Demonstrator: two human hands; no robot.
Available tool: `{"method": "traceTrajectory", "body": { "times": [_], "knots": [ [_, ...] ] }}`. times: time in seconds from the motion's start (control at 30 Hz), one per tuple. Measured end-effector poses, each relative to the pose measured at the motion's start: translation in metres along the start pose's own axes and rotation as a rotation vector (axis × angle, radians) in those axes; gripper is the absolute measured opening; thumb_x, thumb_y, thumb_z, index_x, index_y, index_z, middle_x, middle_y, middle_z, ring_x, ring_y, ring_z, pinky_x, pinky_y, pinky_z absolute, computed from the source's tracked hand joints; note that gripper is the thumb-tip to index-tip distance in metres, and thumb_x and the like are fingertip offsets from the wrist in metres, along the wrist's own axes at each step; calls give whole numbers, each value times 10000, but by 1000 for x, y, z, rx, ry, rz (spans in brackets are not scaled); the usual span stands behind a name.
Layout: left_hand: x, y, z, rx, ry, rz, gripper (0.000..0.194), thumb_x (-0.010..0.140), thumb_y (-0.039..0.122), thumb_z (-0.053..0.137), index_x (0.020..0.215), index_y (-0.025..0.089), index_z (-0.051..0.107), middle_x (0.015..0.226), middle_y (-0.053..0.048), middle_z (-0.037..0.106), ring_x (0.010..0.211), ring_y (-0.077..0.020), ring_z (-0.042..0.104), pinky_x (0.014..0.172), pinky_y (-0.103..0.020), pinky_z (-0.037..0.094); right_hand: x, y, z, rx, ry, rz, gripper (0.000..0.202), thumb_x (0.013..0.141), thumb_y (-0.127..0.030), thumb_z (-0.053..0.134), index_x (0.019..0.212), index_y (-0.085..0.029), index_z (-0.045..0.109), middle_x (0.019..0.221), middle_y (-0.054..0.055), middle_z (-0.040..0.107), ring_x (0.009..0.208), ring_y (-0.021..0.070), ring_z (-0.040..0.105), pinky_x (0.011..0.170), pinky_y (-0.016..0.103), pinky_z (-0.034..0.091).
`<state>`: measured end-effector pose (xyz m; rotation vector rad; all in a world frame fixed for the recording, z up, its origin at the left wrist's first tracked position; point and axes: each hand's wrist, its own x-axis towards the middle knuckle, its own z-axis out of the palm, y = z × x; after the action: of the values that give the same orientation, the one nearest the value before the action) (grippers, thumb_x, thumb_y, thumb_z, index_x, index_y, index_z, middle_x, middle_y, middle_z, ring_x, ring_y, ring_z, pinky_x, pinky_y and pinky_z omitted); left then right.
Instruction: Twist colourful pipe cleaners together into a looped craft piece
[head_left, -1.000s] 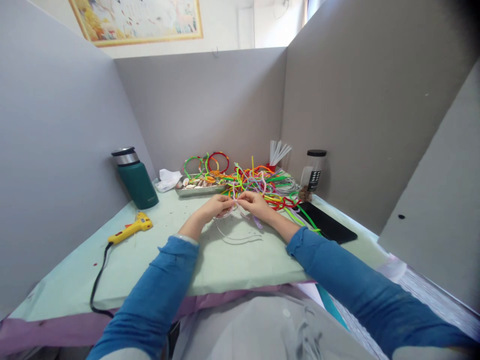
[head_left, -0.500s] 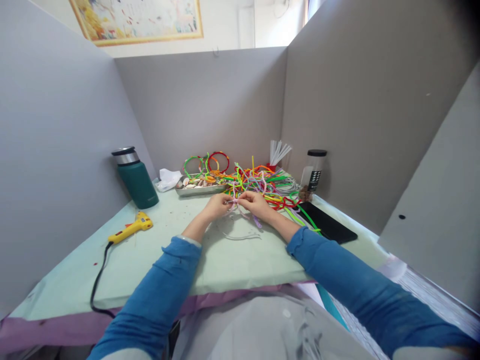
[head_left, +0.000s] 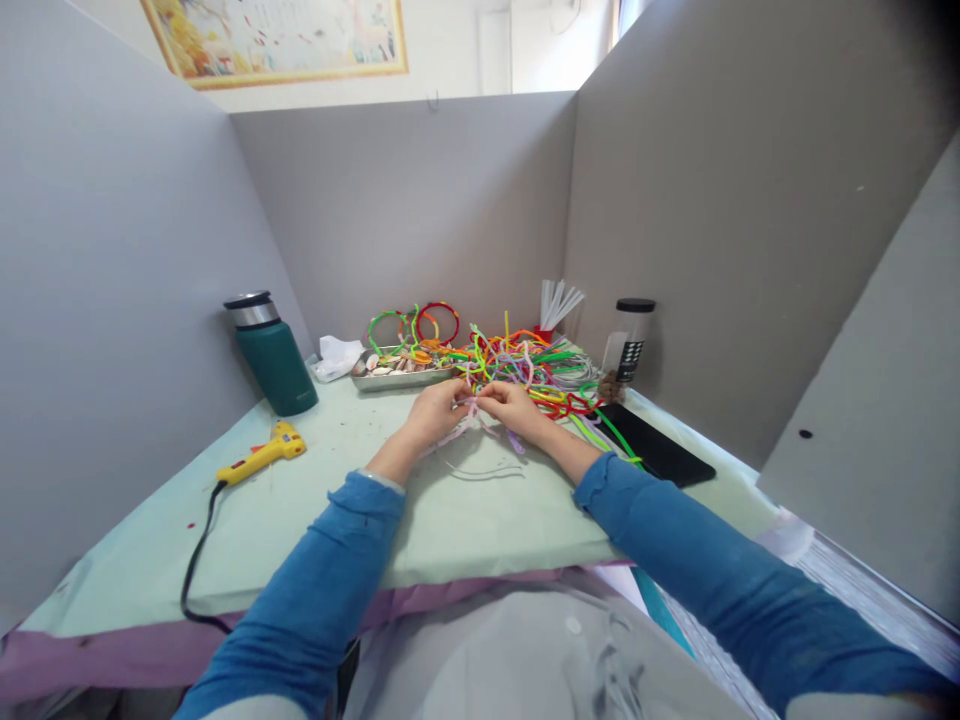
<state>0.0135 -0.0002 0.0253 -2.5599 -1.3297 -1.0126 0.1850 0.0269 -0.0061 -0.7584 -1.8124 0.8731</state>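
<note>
Pink fuzzy pipe cleaners (head_left: pixel 470 417) meet between my two hands above the middle of the table, their loose ends hanging down. My left hand (head_left: pixel 436 411) pinches them from the left, fingertips closed. From the right, my right hand (head_left: pixel 511 408) pinches the same pink bunch, its fingertips almost touching the left ones. The exact join is hidden behind the fingers. Below my hands lie thin grey strands (head_left: pixel 487 473) on the cloth. A purple pipe cleaner piece (head_left: pixel 515 443) rests by my right wrist.
Behind my hands spreads a heap of coloured pipe cleaners (head_left: pixel 555 366), beside a metal tray (head_left: pixel 405 381) of shells. A yellow glue gun (head_left: pixel 262 459) and green bottle (head_left: pixel 276 365) stand left. At right are a black phone-like slab (head_left: pixel 660 445) and a clear jar (head_left: pixel 626 345). Grey partitions (head_left: pixel 405 200) enclose the table.
My left hand has turned slightly, and its fingertips have shifted on the pink pipe cleaners. A pink end now sticks out below it toward the left. The right hand has barely moved.
</note>
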Motion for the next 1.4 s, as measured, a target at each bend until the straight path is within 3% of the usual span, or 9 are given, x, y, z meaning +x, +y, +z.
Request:
{"method": "traceTrajectory", "body": {
  "times": [0.3, 0.53, 0.77, 1.1, 1.4],
  "knots": [
    [2, -3, 1, -46, 5, 12, 192, 771, 272, 529, 810, 139, 662, 748, -44, 641, 656, -115, 526, 591, -210, 359, 0, 1, 0, 19, -5, 12, 270, 713, -399, 568, 761, -134, 575, 565, -35, 477, 494, 71, 383, 460, 203, 279],
    [3, -5, 2, -284, -64, -241, 280, 721, 351, 549, 776, 105, 671, 627, -20, 626, 572, -101, 507, 520, -193, 357, -2, -2, 1, 18, -23, 29, 283, 712, -415, 566, 748, -134, 564, 539, -42, 454, 480, 67, 371, 444, 197, 264],
    [3, 1, -1, -610, -188, -496, 274, 712, 364, 579, 664, 94, 603, 511, 3, 543, 334, -38, 350, 371, -197, 248, -6, -7, 2, -36, -37, 5, 289, 717, -426, 560, 734, -137, 562, 537, -41, 447, 475, 66, 357, 442, 201, 261],
    [2, 2, -6, -889, -275, -687, 319, 589, 383, 711, 594, 109, 548, 513, 14, 525, 325, -33, 343, 340, -216, 220, -9, -10, 3, -16, -100, -15, 264, 729, -403, 560, 752, -140, 555, 535, -42, 463, 457, 69, 389, 434, 199, 275],
    [2, 1, -5, -955, -272, -707, 286, 592, 339, 711, 596, 119, 529, 479, 25, 486, 327, -30, 310, 344, -215, 197, -9, -11, 1, -23, -84, -5, 301, 759, -443, 518, 686, -151, 528, 533, -38, 475, 472, 73, 407, 456, 201, 310]
  ]
}}
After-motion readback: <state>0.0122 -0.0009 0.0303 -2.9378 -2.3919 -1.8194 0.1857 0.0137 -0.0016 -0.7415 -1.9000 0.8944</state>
